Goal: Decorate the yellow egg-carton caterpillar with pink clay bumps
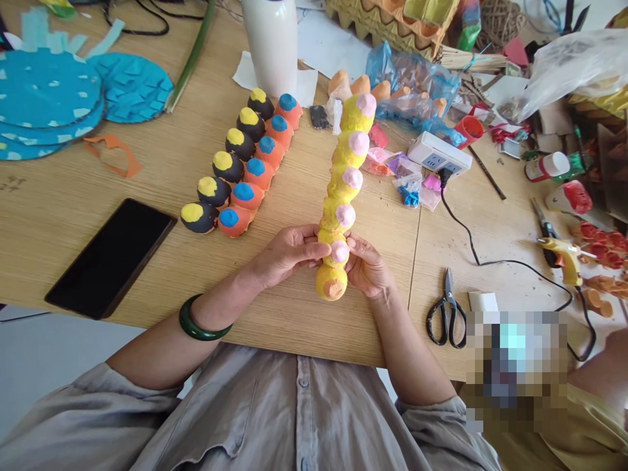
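Note:
A yellow egg-carton strip (343,186) stretches away from me, held between both hands over the table. Pink clay-like caps sit on its bumps, except the nearest bump, whose top shows bare orange. My left hand (289,254) grips the strip's left side near its close end, thumb beside a pink cap. On the right side, my right hand (367,265) pinches the same part between thumb and fingers. To the left lie a black strip with yellow caps (227,166) and an orange strip with blue caps (256,167), side by side.
A dark phone (112,258) and blue paper discs (49,88) lie left. Behind are a white cup (271,46) and egg cartons (392,23). Rightward are a power strip (439,154), its black cord, scissors (447,311) and a glue gun (564,258). Another person sits at right, partly blurred.

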